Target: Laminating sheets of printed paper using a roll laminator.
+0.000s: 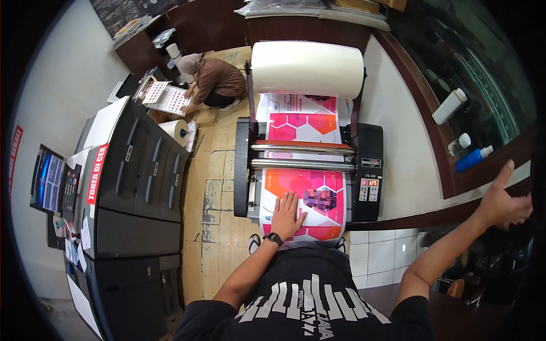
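Observation:
My left hand (pixel 288 216) lies flat on a glossy printed sheet (pixel 273 180) with pink, orange and white hexagons, fingers stretched out. The sheet runs under the shiny rollers (pixel 301 164) of a black roll laminator (pixel 368 142) and shows again behind them. Above the machine's far end hangs a wide roll of whitish film (pixel 307 68). Off to the right, my right hand (pixel 506 199) is held up near the dark window ledge. One digit points upward, apart from the others, and I see nothing in that hand.
A large grey printer (pixel 139 159) with a screen (pixel 48 179) stands on the left. Far left, another person (pixel 219 79) crouches, handling printed sheets (pixel 173 101). A white bottle (pixel 449 107), a small jar (pixel 459 144) and a blue bottle (pixel 473 159) sit by the window on the right.

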The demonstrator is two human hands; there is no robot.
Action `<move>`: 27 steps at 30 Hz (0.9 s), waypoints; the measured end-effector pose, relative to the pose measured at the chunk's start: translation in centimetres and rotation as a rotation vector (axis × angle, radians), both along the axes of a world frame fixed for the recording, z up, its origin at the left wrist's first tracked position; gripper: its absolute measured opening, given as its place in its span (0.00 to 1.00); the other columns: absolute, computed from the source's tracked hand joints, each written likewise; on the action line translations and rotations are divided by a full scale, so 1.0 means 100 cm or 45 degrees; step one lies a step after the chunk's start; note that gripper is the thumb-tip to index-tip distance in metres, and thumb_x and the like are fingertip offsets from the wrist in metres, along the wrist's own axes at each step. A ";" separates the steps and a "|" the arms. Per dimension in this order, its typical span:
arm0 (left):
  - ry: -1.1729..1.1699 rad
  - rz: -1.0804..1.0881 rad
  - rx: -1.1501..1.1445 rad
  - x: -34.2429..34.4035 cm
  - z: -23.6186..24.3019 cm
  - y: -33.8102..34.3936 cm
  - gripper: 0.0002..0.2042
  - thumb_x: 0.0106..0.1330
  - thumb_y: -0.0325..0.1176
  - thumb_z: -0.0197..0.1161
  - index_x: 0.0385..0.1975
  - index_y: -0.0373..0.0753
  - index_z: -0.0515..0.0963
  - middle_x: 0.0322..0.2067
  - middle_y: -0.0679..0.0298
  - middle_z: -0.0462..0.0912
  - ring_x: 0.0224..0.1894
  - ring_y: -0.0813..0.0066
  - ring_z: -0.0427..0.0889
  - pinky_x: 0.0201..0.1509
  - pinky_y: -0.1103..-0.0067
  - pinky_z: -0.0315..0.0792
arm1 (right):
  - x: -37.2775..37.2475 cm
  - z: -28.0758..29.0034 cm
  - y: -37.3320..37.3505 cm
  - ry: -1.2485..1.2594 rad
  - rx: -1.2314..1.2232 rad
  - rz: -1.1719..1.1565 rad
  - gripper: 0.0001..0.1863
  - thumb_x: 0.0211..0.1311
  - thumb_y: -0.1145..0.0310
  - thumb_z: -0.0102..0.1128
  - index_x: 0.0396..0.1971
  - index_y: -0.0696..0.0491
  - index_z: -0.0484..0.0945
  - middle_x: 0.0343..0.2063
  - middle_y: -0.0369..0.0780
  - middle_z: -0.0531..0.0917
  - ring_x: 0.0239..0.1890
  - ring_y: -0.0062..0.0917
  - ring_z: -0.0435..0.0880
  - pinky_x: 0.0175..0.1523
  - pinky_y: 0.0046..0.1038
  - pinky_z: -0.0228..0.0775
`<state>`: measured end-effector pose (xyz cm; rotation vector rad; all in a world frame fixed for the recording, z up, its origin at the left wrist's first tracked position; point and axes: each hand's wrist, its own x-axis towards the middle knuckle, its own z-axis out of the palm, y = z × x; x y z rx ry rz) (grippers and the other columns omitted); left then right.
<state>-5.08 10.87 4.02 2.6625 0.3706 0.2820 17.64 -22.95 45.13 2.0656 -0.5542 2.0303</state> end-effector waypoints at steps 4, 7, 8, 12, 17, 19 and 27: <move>0.003 0.017 -0.021 -0.021 -0.001 -0.001 0.35 0.71 0.51 0.58 0.71 0.33 0.64 0.74 0.49 0.61 0.77 0.53 0.57 0.80 0.57 0.44 | 0.034 0.000 -0.074 -0.344 -0.218 0.549 0.44 0.47 0.46 0.83 0.51 0.67 0.74 0.52 0.52 0.78 0.58 0.48 0.74 0.61 0.47 0.70; 0.015 0.020 0.037 -0.017 0.001 -0.001 0.35 0.71 0.50 0.57 0.71 0.33 0.63 0.74 0.48 0.61 0.78 0.52 0.56 0.81 0.56 0.43 | 0.027 -0.003 -0.074 -0.249 0.140 0.927 0.45 0.48 0.49 0.84 0.54 0.69 0.73 0.57 0.55 0.76 0.62 0.44 0.74 0.64 0.43 0.69; 0.018 0.010 0.036 -0.016 0.001 -0.002 0.35 0.71 0.50 0.57 0.71 0.33 0.63 0.74 0.48 0.61 0.78 0.52 0.56 0.81 0.56 0.43 | 0.022 -0.004 -0.062 -0.119 0.420 1.187 0.46 0.49 0.50 0.84 0.56 0.70 0.72 0.60 0.57 0.75 0.64 0.42 0.73 0.66 0.40 0.68; 0.045 -0.013 0.121 -0.013 -0.002 0.001 0.34 0.73 0.51 0.54 0.71 0.32 0.63 0.75 0.48 0.59 0.78 0.52 0.55 0.80 0.56 0.43 | 0.021 -0.016 -0.061 -0.140 0.253 0.830 0.55 0.54 0.39 0.76 0.67 0.69 0.65 0.65 0.58 0.72 0.68 0.44 0.71 0.72 0.38 0.63; 0.041 0.001 0.144 -0.010 -0.004 0.001 0.35 0.73 0.51 0.54 0.72 0.32 0.63 0.75 0.49 0.58 0.78 0.52 0.54 0.81 0.57 0.42 | 0.012 -0.017 -0.048 -0.147 0.220 0.834 0.54 0.55 0.34 0.72 0.67 0.65 0.67 0.64 0.58 0.72 0.69 0.47 0.70 0.72 0.40 0.62; 0.057 0.023 0.152 -0.009 -0.005 0.002 0.35 0.73 0.51 0.53 0.72 0.32 0.63 0.75 0.50 0.58 0.78 0.53 0.53 0.81 0.57 0.41 | 0.008 -0.017 -0.038 -0.136 0.255 0.865 0.54 0.57 0.36 0.71 0.68 0.65 0.66 0.65 0.57 0.71 0.70 0.45 0.69 0.73 0.39 0.61; 0.074 0.014 0.125 -0.002 -0.003 0.005 0.35 0.73 0.51 0.53 0.73 0.33 0.62 0.76 0.50 0.57 0.79 0.53 0.52 0.81 0.58 0.40 | 0.011 -0.029 -0.040 -0.195 0.299 0.972 0.45 0.62 0.43 0.71 0.67 0.63 0.69 0.62 0.56 0.73 0.66 0.43 0.73 0.70 0.38 0.65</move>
